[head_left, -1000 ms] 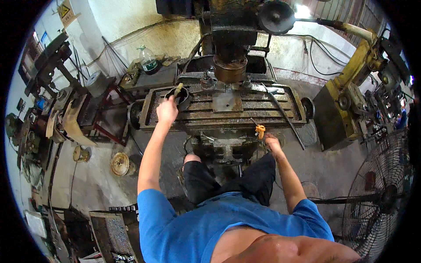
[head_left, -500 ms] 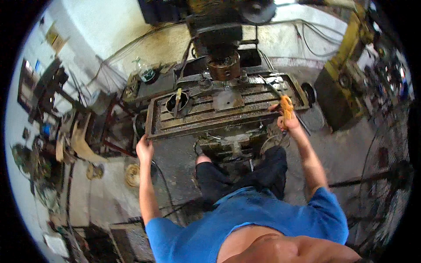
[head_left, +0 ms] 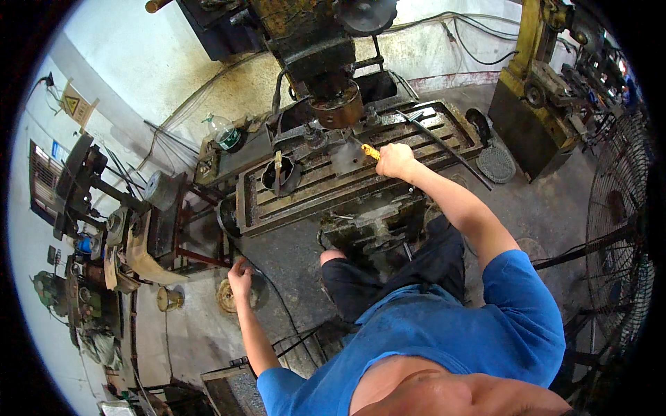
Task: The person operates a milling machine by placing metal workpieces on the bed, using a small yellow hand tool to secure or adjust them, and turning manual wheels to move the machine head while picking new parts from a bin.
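Note:
My right hand [head_left: 397, 161] grips a yellow-orange air blow gun [head_left: 371, 151] above the slotted machine table [head_left: 277, 208]. Its thin nozzle points left, toward a flat square metal plate [head_left: 345, 159] lying under the round machine head [head_left: 338, 111]. My left hand [head_left: 240, 279] hangs in the air below the table's left end, over the floor. Its fingers are loosely bent and somewhat apart, with nothing seen in them. On the table's left part stands a dark pot [head_left: 290, 179] with a flat-handled brush [head_left: 278, 166] across it.
A long metal bar [head_left: 447, 149] lies slantwise on the table's right side, jutting over the front edge. A clear plastic bottle [head_left: 223, 132] stands at back left. A handwheel [head_left: 227, 213] sits at the table's left end, and a large fan [head_left: 617, 201] stands at right.
My right hand has moved left and inward with the air blow gun, over the table. My left hand has come away from the table's left corner and dropped lower. The view has tilted.

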`<state>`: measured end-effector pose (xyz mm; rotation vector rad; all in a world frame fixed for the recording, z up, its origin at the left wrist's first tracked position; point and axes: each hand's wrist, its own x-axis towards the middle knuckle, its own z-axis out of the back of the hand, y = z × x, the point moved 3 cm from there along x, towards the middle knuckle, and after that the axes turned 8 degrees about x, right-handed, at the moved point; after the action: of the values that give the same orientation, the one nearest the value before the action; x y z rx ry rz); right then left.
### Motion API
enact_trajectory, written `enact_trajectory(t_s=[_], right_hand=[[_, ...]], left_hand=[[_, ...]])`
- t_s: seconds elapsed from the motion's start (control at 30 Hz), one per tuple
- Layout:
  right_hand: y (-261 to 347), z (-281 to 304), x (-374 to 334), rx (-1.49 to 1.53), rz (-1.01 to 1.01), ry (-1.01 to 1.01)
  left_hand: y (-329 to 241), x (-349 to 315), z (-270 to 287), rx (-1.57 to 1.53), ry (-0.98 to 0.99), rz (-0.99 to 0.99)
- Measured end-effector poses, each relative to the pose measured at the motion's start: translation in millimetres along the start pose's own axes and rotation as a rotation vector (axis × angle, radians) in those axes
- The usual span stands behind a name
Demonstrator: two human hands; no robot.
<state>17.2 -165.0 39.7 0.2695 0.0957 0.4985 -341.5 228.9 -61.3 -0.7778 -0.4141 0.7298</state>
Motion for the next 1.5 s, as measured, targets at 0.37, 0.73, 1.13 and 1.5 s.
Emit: enact_trajectory(t_s=[0.37,0.73,1.13,1.5], right_hand=[[65.8,0.6,-139.8,0.260,0.575,0.371],[83.2,-38.9,-149.1,0.265,0.596,0.334],[121.7,-45.7,-166.8,0.177,0.736,0.590],[146.5,-66.4,-167.2,0.245,0.728,0.606]], left_hand=[[-59.6,-14.0,-89.0,-0.537,0.375,0.141],[-84.9,-5.5,-140.9,-0.853,0.506,0.283],[54.2,-112.0,84.6,0.109,-0.091,0.223],[228.7,-488.3,239.1,0.087,-0.786,1.079]])
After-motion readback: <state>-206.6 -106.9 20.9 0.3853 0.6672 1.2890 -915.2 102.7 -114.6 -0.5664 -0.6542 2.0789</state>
